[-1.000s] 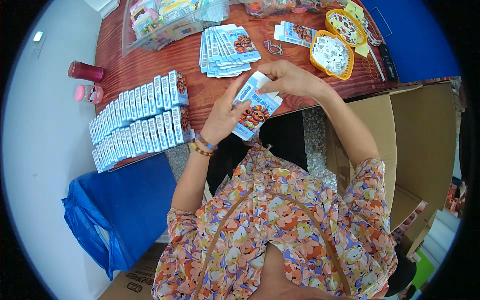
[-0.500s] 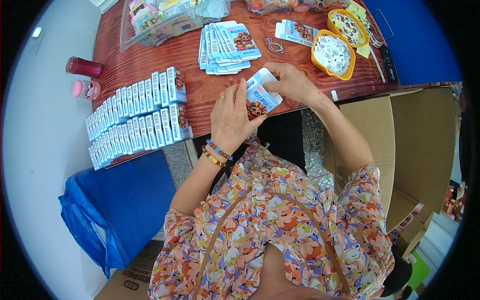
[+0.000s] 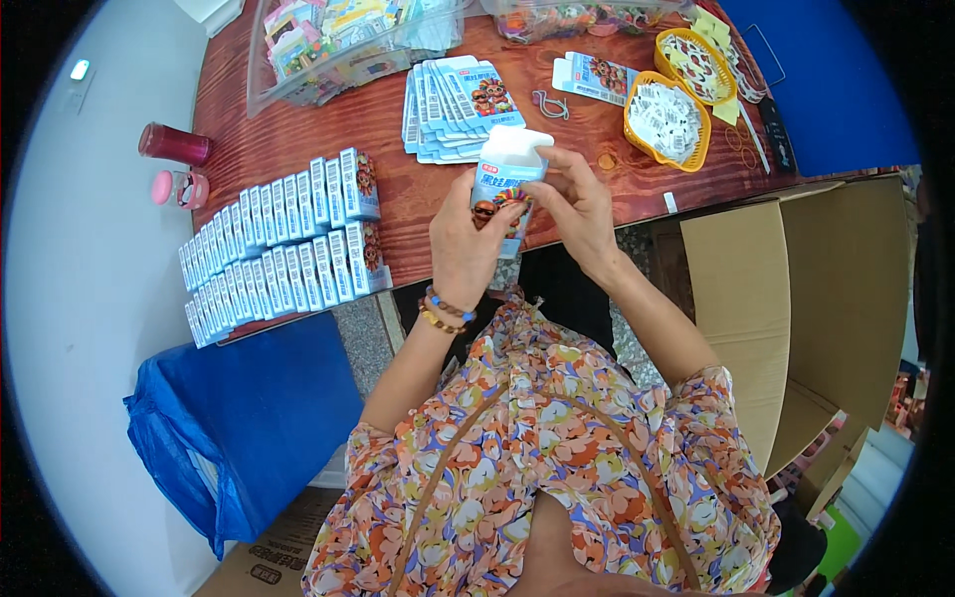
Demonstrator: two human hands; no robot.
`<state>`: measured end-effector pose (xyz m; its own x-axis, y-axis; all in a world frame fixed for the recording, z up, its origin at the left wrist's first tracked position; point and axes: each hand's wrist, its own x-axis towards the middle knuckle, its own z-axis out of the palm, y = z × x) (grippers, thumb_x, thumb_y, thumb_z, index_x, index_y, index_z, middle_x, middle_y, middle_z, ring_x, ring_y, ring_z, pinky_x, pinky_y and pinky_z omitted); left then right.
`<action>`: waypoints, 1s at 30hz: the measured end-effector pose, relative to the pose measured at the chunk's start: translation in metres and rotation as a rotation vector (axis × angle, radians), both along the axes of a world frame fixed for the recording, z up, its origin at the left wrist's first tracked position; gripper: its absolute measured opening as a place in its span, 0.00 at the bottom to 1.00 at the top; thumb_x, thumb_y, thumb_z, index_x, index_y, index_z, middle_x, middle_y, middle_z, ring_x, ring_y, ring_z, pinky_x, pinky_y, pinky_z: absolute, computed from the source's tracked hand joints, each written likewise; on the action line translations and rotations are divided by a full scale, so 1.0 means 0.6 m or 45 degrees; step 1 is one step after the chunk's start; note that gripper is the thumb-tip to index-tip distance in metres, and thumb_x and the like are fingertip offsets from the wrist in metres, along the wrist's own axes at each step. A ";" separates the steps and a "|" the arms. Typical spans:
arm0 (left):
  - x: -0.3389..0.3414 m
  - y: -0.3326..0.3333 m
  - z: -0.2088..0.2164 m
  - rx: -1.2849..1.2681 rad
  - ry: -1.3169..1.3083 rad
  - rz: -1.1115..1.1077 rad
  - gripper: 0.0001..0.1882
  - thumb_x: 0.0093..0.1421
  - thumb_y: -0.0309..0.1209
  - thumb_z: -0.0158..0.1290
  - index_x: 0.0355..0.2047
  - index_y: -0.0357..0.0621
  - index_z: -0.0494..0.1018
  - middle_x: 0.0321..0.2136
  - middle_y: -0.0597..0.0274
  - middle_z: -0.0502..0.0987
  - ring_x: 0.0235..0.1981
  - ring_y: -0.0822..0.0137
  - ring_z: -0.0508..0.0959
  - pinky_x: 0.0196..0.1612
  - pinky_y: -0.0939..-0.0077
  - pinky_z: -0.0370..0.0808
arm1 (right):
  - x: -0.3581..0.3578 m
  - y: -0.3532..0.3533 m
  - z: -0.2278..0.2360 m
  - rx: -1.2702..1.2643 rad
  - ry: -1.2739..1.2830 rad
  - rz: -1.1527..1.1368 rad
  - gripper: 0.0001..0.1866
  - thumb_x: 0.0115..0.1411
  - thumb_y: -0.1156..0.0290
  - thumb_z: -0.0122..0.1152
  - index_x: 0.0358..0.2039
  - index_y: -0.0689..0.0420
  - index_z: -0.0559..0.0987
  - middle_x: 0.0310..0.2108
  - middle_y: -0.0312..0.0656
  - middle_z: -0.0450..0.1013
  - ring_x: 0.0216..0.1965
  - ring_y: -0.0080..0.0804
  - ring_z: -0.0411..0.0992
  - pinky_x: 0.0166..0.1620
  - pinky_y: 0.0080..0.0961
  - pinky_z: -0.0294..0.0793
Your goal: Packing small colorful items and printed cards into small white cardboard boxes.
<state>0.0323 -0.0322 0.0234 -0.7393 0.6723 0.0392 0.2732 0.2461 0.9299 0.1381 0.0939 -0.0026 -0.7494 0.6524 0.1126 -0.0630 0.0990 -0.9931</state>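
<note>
Pinched light-looking, seemingly creasable carton [image 3: 496,179] in fingers: left hand [image 3: 464,239], eight o'clock; right hand [image 3: 579,207], three; seemed best edge-held.

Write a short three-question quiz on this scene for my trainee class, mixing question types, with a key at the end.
1. True or false: only the left hand touches the light-blue box held over the table edge.
2. On which side does the person wear beaded bracelets: A) left, B) right, C) both?
3. How many rows do the lined-up cartons form?

Key: 1. False: the right hand touches it too. 2. A. 3. Two.
</note>
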 end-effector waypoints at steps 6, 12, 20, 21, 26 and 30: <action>-0.030 -0.029 0.005 0.175 -0.263 -0.202 0.23 0.59 0.25 0.61 0.54 0.36 0.72 0.41 0.54 0.83 0.40 0.69 0.83 0.42 0.73 0.79 | 0.012 0.028 0.010 -0.142 0.118 0.204 0.16 0.64 0.79 0.60 0.52 0.62 0.77 0.48 0.37 0.75 0.47 0.22 0.73 0.46 0.18 0.75; -0.014 -0.035 0.034 0.279 -0.264 -0.312 0.32 0.58 0.22 0.61 0.61 0.40 0.60 0.39 0.50 0.82 0.40 0.65 0.83 0.40 0.73 0.80 | 0.012 0.058 0.041 0.088 0.163 0.338 0.12 0.62 0.76 0.62 0.47 0.59 0.81 0.48 0.40 0.75 0.51 0.27 0.72 0.52 0.25 0.73; -0.024 -0.040 0.016 0.198 -0.362 -0.542 0.29 0.59 0.21 0.60 0.58 0.42 0.60 0.41 0.53 0.78 0.40 0.69 0.81 0.42 0.74 0.79 | 0.025 0.072 0.050 0.297 0.059 0.547 0.12 0.63 0.75 0.61 0.47 0.60 0.80 0.47 0.39 0.73 0.48 0.27 0.73 0.50 0.26 0.73; -0.022 -0.040 0.017 0.249 -0.448 -0.545 0.27 0.59 0.21 0.59 0.57 0.42 0.61 0.41 0.54 0.78 0.40 0.70 0.81 0.43 0.74 0.79 | 0.025 0.061 0.055 0.099 0.080 0.518 0.12 0.64 0.75 0.61 0.48 0.61 0.79 0.47 0.38 0.73 0.47 0.26 0.73 0.49 0.26 0.73; -0.012 -0.043 0.020 0.352 -0.561 -0.528 0.24 0.59 0.21 0.59 0.54 0.43 0.63 0.41 0.55 0.79 0.41 0.71 0.81 0.44 0.75 0.79 | 0.027 0.055 0.101 -0.007 0.138 0.501 0.12 0.66 0.73 0.58 0.49 0.62 0.78 0.45 0.37 0.74 0.46 0.23 0.73 0.48 0.24 0.73; -0.004 -0.044 0.018 0.254 -0.402 -0.513 0.26 0.59 0.20 0.59 0.55 0.43 0.62 0.39 0.55 0.80 0.40 0.70 0.81 0.43 0.74 0.79 | 0.019 0.073 0.105 -0.001 -0.100 0.508 0.11 0.68 0.70 0.56 0.46 0.63 0.78 0.42 0.36 0.76 0.44 0.21 0.73 0.48 0.23 0.73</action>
<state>0.0297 -0.0588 0.0341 -0.4215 0.9067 0.0127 0.0098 -0.0094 0.9999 0.1494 0.1378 0.0606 -0.9501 0.3089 0.0444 -0.0201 0.0813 -0.9965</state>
